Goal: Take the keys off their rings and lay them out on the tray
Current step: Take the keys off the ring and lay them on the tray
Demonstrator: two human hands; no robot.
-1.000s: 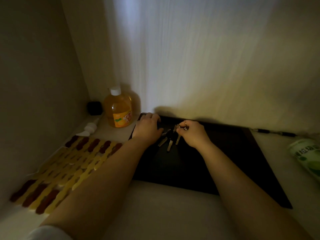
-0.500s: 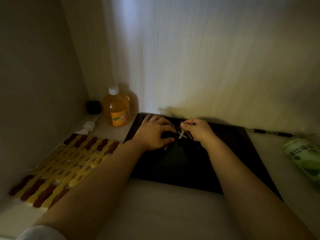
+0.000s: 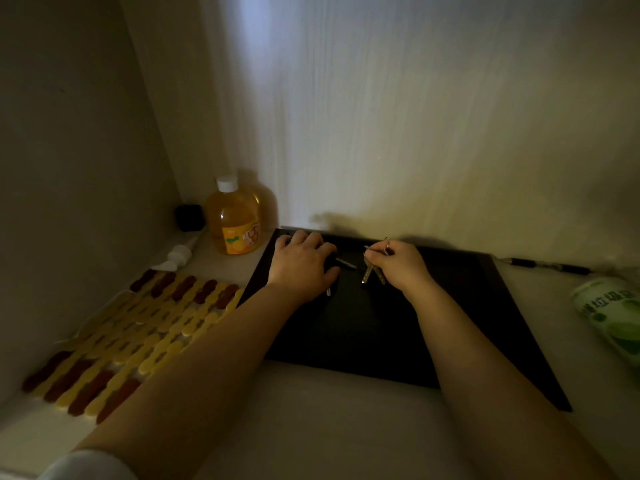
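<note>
Pinching a dim key bunch (image 3: 372, 271) over the black tray (image 3: 485, 306), right hand (image 3: 398, 265) grips; left hand (image 3: 304, 268) lies flat, half-hiding one key (image 3: 345, 263).

The scene is dim and warm-tinted. A pale bluish band of light falls down the white grained back wall (image 3: 346, 116) above the flat black rectangular tray (image 3: 363, 327), which reads as near-featureless dark. The hands cast soft shadows on the wall just behind the tray. Straight edges bow near the frame borders, and the green-labelled cylinder (image 3: 613, 317) right of the tray is blurred.
</note>
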